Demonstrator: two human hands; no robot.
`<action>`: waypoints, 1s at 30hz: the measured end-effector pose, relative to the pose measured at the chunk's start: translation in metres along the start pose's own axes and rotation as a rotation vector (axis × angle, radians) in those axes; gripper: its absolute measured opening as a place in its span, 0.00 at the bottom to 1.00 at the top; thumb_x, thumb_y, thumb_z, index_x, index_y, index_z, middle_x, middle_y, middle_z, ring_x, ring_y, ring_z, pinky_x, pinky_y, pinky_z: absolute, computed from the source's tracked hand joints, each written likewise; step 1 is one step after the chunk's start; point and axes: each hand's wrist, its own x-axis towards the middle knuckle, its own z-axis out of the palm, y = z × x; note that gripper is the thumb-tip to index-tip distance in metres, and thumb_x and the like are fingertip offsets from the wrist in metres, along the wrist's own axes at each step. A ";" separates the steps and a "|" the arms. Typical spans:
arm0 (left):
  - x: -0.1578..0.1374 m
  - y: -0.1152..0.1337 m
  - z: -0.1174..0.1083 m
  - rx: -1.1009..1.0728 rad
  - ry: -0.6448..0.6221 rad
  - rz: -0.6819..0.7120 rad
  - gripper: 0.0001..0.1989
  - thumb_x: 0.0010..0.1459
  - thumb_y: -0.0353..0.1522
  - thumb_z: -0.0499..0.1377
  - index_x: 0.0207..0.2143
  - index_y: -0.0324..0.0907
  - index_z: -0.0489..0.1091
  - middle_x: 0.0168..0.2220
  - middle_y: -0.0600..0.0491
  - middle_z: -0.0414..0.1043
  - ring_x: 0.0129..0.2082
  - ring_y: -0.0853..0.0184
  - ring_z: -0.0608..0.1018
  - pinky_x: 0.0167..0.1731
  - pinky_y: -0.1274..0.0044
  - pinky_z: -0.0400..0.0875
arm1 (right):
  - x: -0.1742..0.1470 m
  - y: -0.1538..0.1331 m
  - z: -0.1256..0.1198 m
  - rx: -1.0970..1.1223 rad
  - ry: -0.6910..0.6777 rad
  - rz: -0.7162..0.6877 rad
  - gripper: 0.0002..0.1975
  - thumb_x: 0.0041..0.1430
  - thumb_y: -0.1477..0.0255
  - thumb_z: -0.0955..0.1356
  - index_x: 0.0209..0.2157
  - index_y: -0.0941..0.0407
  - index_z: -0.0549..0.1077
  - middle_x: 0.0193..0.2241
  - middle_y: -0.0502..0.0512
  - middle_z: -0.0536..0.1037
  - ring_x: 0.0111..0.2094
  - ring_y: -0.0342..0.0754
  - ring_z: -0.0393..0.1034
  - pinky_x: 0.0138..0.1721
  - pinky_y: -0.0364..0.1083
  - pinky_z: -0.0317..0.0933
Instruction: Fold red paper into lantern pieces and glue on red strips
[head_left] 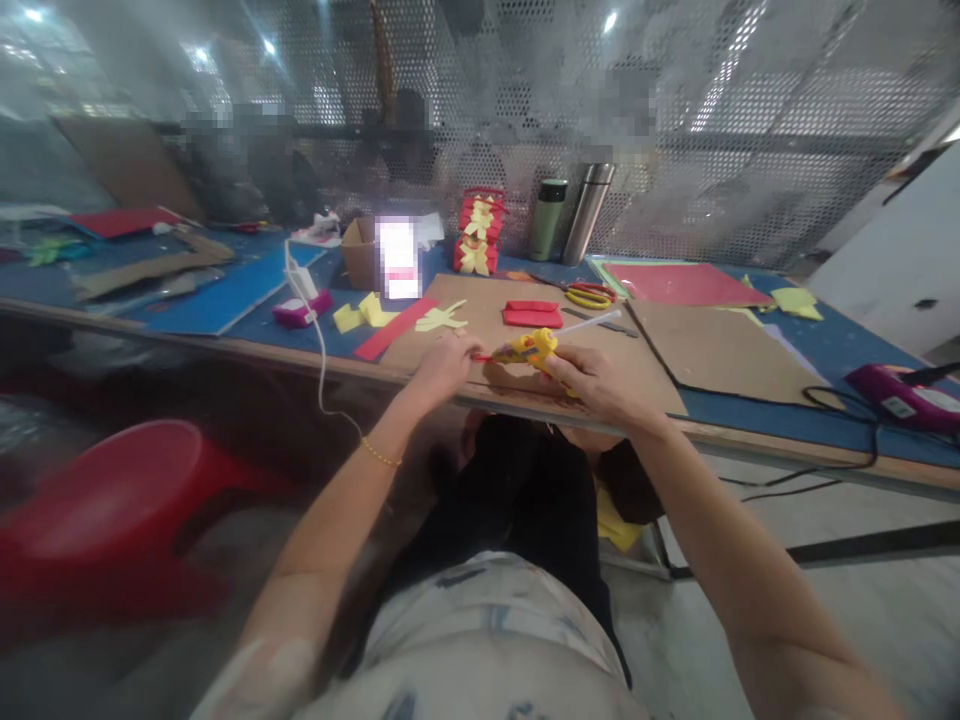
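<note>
My right hand (589, 378) is wrapped round the handle of a yellow glue gun (534, 347), held low over a sheet of brown cardboard (600, 365). The gun's nose points left, toward my left hand (448, 362). The fingers of that hand are pinched at a small red piece (481, 357), right at the nozzle; its kind is too small to tell. A translucent glue stick (592, 323) shows behind the gun. Just beyond the gun lies a folded red paper piece (532, 313). Pale yellow paper cutouts (442, 317) rest beyond my left hand.
A red strip (394, 330), yellow-handled scissors (589, 296) and a lit phone (399, 258) are on the table. Behind stand red lantern-like paper crafts (478, 230), a green bottle (549, 220) and a steel flask (589, 213). A white cable (322, 355) hangs over the front edge. A red stool (112, 490) is at left.
</note>
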 end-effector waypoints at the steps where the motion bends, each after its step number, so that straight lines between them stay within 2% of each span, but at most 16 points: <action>1: 0.000 -0.001 0.000 -0.020 0.008 -0.006 0.19 0.63 0.20 0.52 0.48 0.39 0.80 0.42 0.46 0.80 0.47 0.59 0.78 0.54 0.65 0.73 | 0.000 0.000 0.001 -0.002 -0.002 -0.004 0.27 0.65 0.47 0.61 0.27 0.55 0.70 0.25 0.52 0.71 0.28 0.48 0.63 0.33 0.47 0.56; 4: 0.000 -0.003 0.000 -0.071 0.023 -0.017 0.25 0.61 0.18 0.51 0.56 0.39 0.76 0.41 0.48 0.81 0.47 0.61 0.78 0.54 0.68 0.74 | -0.001 0.001 0.000 -0.009 -0.004 -0.003 0.26 0.66 0.48 0.61 0.27 0.54 0.70 0.25 0.52 0.70 0.28 0.48 0.63 0.33 0.47 0.55; 7: -0.001 -0.001 -0.001 -0.101 0.020 -0.027 0.30 0.59 0.16 0.50 0.60 0.38 0.74 0.41 0.48 0.82 0.45 0.63 0.79 0.53 0.69 0.74 | -0.003 0.002 -0.002 -0.014 -0.001 -0.002 0.25 0.66 0.49 0.61 0.27 0.54 0.70 0.25 0.52 0.71 0.28 0.48 0.63 0.33 0.47 0.55; 16: -0.001 -0.002 -0.003 -0.104 -0.016 -0.028 0.36 0.56 0.14 0.49 0.65 0.38 0.70 0.42 0.48 0.81 0.44 0.62 0.80 0.52 0.66 0.75 | 0.010 0.002 0.014 0.008 -0.008 -0.052 0.25 0.66 0.50 0.60 0.28 0.55 0.71 0.25 0.53 0.72 0.29 0.48 0.64 0.34 0.47 0.55; 24: -0.001 -0.005 0.000 -0.100 -0.007 -0.020 0.41 0.53 0.14 0.46 0.69 0.34 0.64 0.42 0.46 0.80 0.45 0.61 0.77 0.53 0.66 0.74 | 0.006 0.007 0.011 0.007 0.014 -0.025 0.25 0.66 0.49 0.60 0.27 0.55 0.70 0.25 0.52 0.71 0.29 0.48 0.64 0.33 0.47 0.55; 30: 0.000 -0.010 0.002 -0.157 -0.011 -0.008 0.42 0.52 0.14 0.46 0.70 0.36 0.62 0.42 0.47 0.80 0.44 0.63 0.77 0.53 0.67 0.74 | 0.009 0.002 0.017 0.014 0.006 -0.046 0.24 0.66 0.50 0.60 0.28 0.54 0.70 0.26 0.53 0.73 0.30 0.49 0.65 0.34 0.48 0.55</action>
